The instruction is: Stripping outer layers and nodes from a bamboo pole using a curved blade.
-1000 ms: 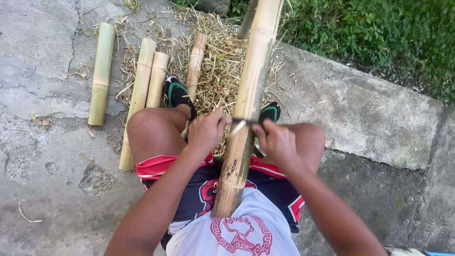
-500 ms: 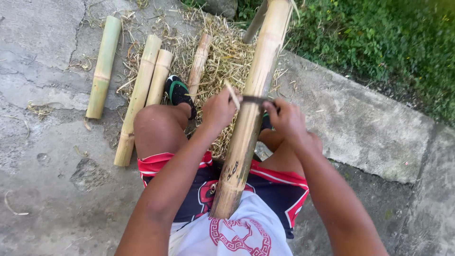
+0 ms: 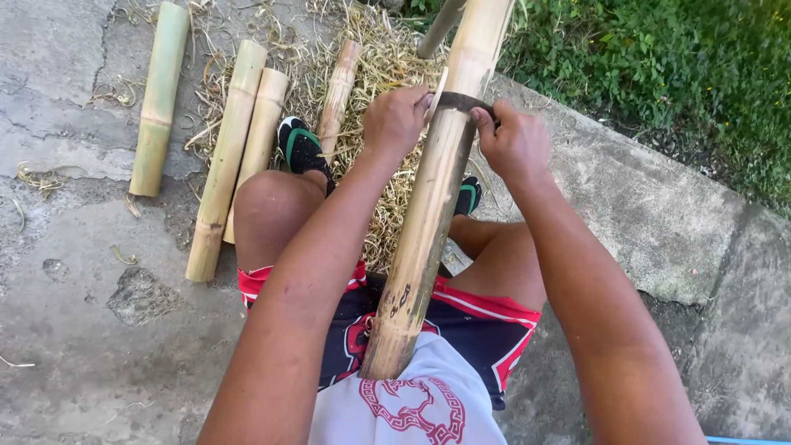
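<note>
From the head view, a long, smooth, tan bamboo pole (image 3: 428, 214) leans from the lap up between the knees. Left hand (image 3: 395, 119) and right hand (image 3: 515, 144) each curl their fingers tight round an end of a dark curved blade (image 3: 461, 100) lying across it. Dry stringy shavings (image 3: 371, 58) cover rough cracked concrete (image 3: 74, 330).

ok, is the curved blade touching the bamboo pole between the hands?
Touching. The head view shows the curved blade lying across the bamboo pole with no gap, the left hand and right hand gripping its ends.
</note>
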